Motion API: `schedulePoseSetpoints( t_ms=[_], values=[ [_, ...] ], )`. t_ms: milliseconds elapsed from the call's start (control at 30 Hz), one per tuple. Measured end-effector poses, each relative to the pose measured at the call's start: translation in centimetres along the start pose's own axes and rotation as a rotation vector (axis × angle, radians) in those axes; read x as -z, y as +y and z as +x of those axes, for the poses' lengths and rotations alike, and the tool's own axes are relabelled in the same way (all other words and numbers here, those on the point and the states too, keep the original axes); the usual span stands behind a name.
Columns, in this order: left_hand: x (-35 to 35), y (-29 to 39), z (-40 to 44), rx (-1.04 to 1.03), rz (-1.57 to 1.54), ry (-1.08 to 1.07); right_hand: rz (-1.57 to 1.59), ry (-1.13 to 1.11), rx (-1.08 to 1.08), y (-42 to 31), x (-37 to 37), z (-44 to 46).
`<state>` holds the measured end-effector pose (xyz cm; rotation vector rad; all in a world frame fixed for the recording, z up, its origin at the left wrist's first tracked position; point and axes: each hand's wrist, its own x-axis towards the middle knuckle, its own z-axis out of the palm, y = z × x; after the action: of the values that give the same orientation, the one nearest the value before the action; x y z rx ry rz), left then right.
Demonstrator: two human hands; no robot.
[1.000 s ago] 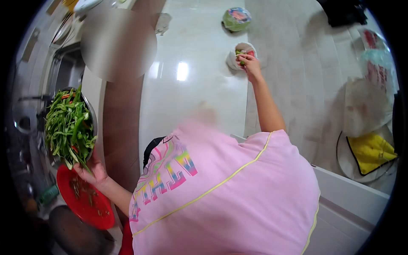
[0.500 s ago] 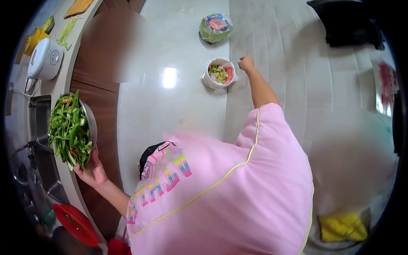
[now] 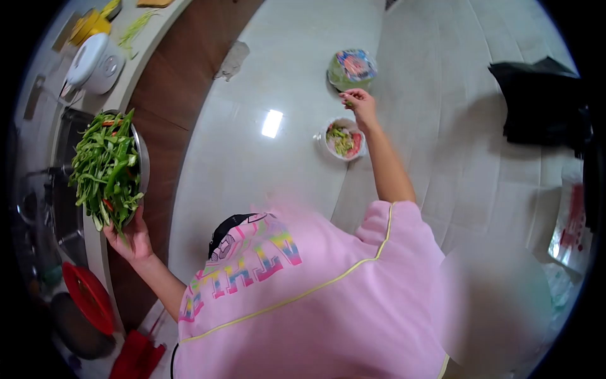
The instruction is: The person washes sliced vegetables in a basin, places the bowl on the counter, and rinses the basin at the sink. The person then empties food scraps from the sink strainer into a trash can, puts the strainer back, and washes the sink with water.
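My left hand holds a metal bowl from below, at the counter's edge by the sink. Sliced green peppers with a few red pieces are heaped in the bowl. My right hand is closed, its fingertips pinching a small green piece. Below that hand, on the floor, stands a white lined bin with green scraps and something red inside. A green and blue plastic-wrapped package lies just beyond the hand.
On the left counter are a white appliance, a yellow pot, green strands, a sink, a red basin and a dark pan. A black bag is at the right. A grey cloth lies on the floor.
My right hand was over the bin, then moved to its right side, and is now above it near the wrapped package. My left hand still holds the bowl. The camera view has shifted.
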<state>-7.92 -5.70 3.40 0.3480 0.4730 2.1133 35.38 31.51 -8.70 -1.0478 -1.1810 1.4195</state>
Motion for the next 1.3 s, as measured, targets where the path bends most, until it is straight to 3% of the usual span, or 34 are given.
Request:
schedulePoseSetpoints(
  t_ms=[133, 333, 567, 633, 800, 833, 900, 933, 1033, 1133, 1233, 1267, 1300],
  values=[
    [0.0, -0.6, -0.8, -0.072, 0.015, 0.058, 0.212, -0.390, 0.045, -4.2, -9.0, 1.2],
    [-2.1, -2.3, -0.9, -0.268, 0.086, 0.309, 0.301, -0.703, -0.048, -5.1, -19.1, 4.5],
    [-2.6, -3.6, -1.1, -0.556, 0.208, 0.457, 0.283, -1.057, -0.119, -2.8, -31.6, 6.2],
    [-2.0, -4.4, -0.5, -0.611, 0.275, 0.519, 0.248, -1.192, -0.168, 1.1, -37.0, 6.9],
    [-4.0, -7.0, 1.6, -0.809, 0.367, 0.498, 0.179, -1.644, -0.056, 1.3, -48.4, 5.3],
    [3.3, -3.9, 0.5, -0.827, 0.262, 0.482, 0.086, -1.692, 0.062, 5.9, -54.9, 2.0],
    [6.5, -3.4, 0.8, -0.897, 0.244, 0.498, -0.095, -1.676, 0.222, 7.3, -60.8, 0.7],
    [7.8, -3.3, 1.2, -0.943, 0.238, 0.541, -0.108, -1.709, 0.509, 10.2, -64.9, 0.4],
    [8.5, -3.3, 2.7, -1.081, 0.228, 0.654, -0.642, -1.610, 1.241, 14.3, -73.3, -0.3],
    [10.1, -3.0, 3.4, -1.184, 0.224, 0.774, -0.940, -1.502, 1.565, 21.4, -78.0, -2.5],
    [10.6, -2.9, 3.2, -1.197, 0.238, 0.672, -0.675, -2.048, 1.690, 25.4, -80.6, -5.0],
    [10.4, -3.1, 3.2, -1.196, 0.204, 0.686, -0.826, -1.908, 1.754, 19.3, -76.7, -4.0],
    [10.5, -3.3, 3.1, -1.208, 0.187, 0.678, -0.860, -1.797, 1.866, 18.3, -76.3, -3.6]
  ],
)
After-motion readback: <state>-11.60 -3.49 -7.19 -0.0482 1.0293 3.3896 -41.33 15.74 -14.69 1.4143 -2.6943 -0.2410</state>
